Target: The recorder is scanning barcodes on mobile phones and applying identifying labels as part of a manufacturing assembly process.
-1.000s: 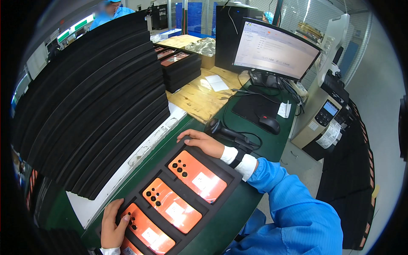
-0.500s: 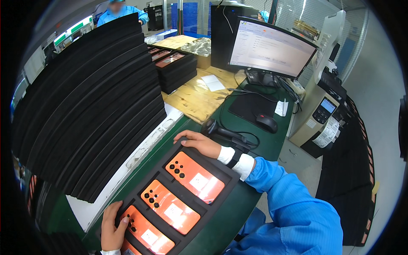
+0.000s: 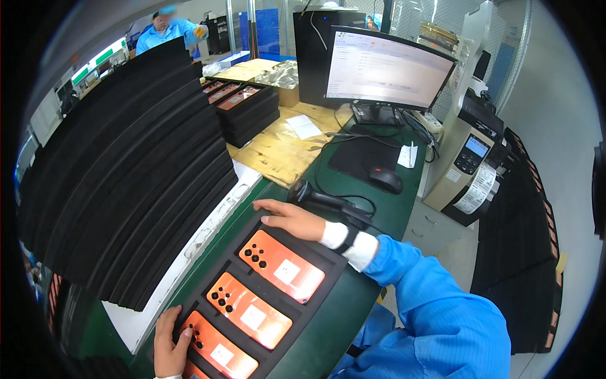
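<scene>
On the green bench in front of me lies a black foam tray. Orange phone back panels with black camera rings rest in its slots: one at the right, one in the middle, one at the left, with part of another at the lower edge. Each carries a white label. My left hand grips the tray's left end, thumb on top near the left panel's camera rings. Around the tray's far right corner, my right hand is closed, thumb on top. A black handheld scanner lies just beyond it.
A tall stack of black trays stands at left on a white board. Farther back sit a smaller tray stack, monitor, mouse and label printer. More black trays stand at right. A person in blue is behind.
The view has shifted slightly, so the background sits further left. Both my hands keep their places on the tray. The person behind has raised a gloved hand.
</scene>
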The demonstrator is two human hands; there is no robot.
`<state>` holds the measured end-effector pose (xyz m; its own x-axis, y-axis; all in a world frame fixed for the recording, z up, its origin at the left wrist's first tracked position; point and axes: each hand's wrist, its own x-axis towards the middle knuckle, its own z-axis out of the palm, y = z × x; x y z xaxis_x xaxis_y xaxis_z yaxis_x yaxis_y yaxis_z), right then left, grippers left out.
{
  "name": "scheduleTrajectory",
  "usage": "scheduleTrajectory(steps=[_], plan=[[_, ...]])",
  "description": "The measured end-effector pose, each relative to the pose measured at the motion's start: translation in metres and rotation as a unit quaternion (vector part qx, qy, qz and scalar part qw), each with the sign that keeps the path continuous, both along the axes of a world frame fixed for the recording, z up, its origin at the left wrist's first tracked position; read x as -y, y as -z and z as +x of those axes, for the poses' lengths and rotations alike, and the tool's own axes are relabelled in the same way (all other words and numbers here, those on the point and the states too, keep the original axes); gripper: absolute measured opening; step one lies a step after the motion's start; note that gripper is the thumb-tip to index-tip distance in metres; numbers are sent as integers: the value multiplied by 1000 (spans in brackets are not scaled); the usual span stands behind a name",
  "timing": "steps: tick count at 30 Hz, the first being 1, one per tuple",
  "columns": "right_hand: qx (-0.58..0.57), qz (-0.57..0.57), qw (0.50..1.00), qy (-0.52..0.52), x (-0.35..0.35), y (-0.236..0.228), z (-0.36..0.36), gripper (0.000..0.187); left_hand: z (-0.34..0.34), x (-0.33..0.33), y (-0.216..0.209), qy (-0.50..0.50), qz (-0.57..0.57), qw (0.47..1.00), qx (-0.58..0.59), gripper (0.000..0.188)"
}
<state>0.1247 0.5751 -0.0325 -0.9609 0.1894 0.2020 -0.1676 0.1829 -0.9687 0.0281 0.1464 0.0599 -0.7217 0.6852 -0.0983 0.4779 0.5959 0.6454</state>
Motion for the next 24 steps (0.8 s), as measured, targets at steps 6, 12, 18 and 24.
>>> scheduleTrajectory(steps=[6,12,18,24], plan=[[-73,86,984,139,17,-78,139,34,-5,12,8,84,49,987,-126,40],[25,116,843,524,-101,-8,305,18,-6,17,3,73,-17,996,-38,50],[70,412,547,725,-192,-11,466,27,5,10,-13,100,-45,992,-56,56],[99,202,560,797,-276,-33,543,65,-4,15,3,116,3,991,-63,57]])
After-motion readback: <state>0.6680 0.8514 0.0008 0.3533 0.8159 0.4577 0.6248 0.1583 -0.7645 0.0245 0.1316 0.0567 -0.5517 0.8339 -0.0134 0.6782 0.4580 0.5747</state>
